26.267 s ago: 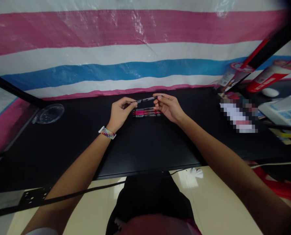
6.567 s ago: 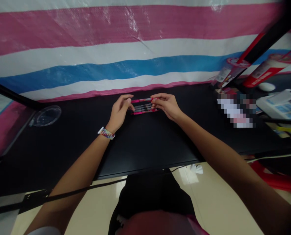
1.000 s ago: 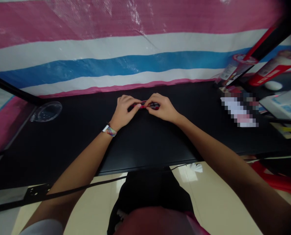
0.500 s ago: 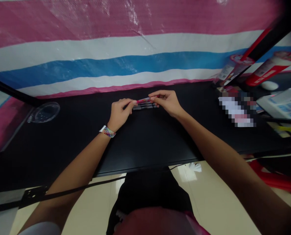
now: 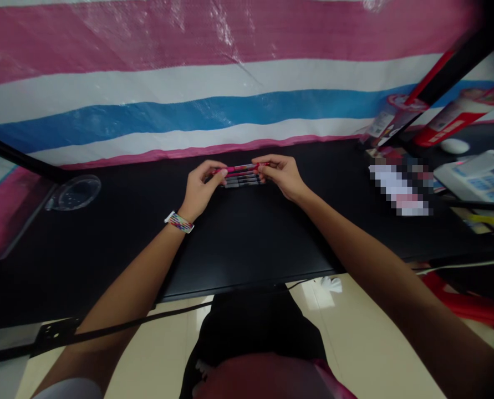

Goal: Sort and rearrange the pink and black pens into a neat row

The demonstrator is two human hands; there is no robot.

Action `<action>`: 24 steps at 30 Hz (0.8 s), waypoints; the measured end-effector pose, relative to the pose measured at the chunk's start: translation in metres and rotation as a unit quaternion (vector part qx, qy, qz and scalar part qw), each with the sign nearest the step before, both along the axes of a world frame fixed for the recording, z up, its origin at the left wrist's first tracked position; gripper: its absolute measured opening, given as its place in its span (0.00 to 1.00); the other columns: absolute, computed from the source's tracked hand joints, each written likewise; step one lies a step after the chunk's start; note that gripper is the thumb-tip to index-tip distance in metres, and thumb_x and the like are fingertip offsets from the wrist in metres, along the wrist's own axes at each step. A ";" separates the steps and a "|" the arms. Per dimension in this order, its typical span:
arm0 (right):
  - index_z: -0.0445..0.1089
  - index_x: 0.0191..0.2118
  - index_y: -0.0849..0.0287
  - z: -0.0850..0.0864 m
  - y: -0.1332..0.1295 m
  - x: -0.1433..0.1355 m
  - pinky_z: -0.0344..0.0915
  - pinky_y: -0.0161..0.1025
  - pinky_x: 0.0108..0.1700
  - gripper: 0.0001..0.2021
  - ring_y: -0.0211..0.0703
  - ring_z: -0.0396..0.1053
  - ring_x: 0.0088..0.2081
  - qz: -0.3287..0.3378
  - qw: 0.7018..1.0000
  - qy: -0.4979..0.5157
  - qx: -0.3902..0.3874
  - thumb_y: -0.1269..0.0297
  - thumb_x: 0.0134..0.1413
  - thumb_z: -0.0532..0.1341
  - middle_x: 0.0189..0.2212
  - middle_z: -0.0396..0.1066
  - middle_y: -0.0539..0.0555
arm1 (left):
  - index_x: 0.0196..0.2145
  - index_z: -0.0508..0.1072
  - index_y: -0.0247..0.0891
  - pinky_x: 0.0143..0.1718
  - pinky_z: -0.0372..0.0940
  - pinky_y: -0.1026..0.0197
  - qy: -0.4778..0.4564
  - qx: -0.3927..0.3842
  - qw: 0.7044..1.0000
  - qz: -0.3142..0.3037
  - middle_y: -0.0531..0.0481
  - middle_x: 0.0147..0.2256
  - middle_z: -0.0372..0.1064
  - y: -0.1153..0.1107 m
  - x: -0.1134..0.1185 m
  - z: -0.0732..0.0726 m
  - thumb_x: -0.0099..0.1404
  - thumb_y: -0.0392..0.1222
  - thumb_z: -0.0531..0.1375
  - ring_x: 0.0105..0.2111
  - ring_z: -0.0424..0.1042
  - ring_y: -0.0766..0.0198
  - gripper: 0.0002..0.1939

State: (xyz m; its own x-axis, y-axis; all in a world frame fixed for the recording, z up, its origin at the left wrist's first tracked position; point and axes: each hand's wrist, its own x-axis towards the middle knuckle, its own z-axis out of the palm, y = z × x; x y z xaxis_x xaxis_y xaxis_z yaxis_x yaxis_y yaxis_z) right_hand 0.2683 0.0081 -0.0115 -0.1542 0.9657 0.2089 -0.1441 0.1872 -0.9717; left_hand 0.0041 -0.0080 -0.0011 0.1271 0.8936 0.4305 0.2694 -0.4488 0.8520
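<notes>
Several slim pens (image 5: 242,180) lie side by side on the black table (image 5: 247,233), dark and grey ones nearest me. Above them, at the far side of the row, is a pink-red pen (image 5: 243,167). My left hand (image 5: 203,185) pinches its left end between thumb and fingers. At its right end my right hand (image 5: 282,173) is closed, thumb against fingertips. Whether the pink-red pen touches the others cannot be made out. A colourful band circles my left wrist.
A clear round lid (image 5: 78,192) lies at the left. On the right stand a cup with a red straw (image 5: 396,119), a red-and-white cup (image 5: 454,119), a white round object (image 5: 455,146) and a white device (image 5: 475,176). A striped sheet (image 5: 188,113) hangs behind.
My left hand has shifted slightly left and up along the pink-red pen, and more of the pens between my hands shows. My right hand has hardly moved.
</notes>
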 end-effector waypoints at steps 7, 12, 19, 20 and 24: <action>0.87 0.45 0.54 -0.004 0.002 -0.001 0.77 0.45 0.37 0.16 0.41 0.73 0.31 -0.005 1.000 -0.007 -0.011 0.57 0.51 0.76 0.35 0.83 0.53 | 0.32 0.75 0.43 0.38 0.74 0.57 -0.030 -0.009 0.999 0.035 0.54 0.22 0.70 0.005 -0.001 0.000 0.76 0.64 0.66 0.27 0.77 0.62 0.23; 0.86 0.46 0.53 -0.006 0.002 -0.002 0.76 0.46 0.37 0.15 0.42 0.73 0.31 -0.009 1.000 -0.004 -0.012 0.55 0.52 0.76 0.35 0.82 0.53 | 0.34 0.75 0.43 0.39 0.75 0.57 -0.027 0.008 0.999 0.033 0.53 0.26 0.75 0.007 -0.002 -0.002 0.75 0.61 0.69 0.28 0.77 0.64 0.21; 0.86 0.45 0.54 -0.004 0.002 -0.002 0.76 0.47 0.39 0.15 0.42 0.73 0.31 -0.019 1.000 0.004 -0.015 0.55 0.52 0.75 0.34 0.83 0.53 | 0.40 0.77 0.44 0.40 0.78 0.56 -0.076 -0.009 0.997 0.020 0.51 0.31 0.79 0.008 -0.002 -0.002 0.67 0.63 0.75 0.31 0.81 0.62 0.22; 0.86 0.45 0.53 -0.003 0.002 -0.002 0.77 0.48 0.39 0.15 0.43 0.73 0.31 -0.022 1.000 0.001 -0.017 0.55 0.52 0.75 0.34 0.83 0.53 | 0.37 0.77 0.43 0.40 0.78 0.57 -0.064 -0.013 0.998 0.024 0.51 0.30 0.79 0.008 -0.002 -0.002 0.69 0.63 0.73 0.31 0.80 0.62 0.21; 0.86 0.44 0.53 -0.003 0.002 -0.002 0.78 0.48 0.40 0.13 0.44 0.75 0.32 -0.032 0.999 -0.004 0.005 0.58 0.52 0.74 0.33 0.82 0.53 | 0.25 0.73 0.43 0.29 0.70 0.60 -0.012 -0.011 0.998 0.060 0.53 0.19 0.69 0.009 -0.005 -0.005 0.78 0.65 0.64 0.22 0.71 0.66 0.30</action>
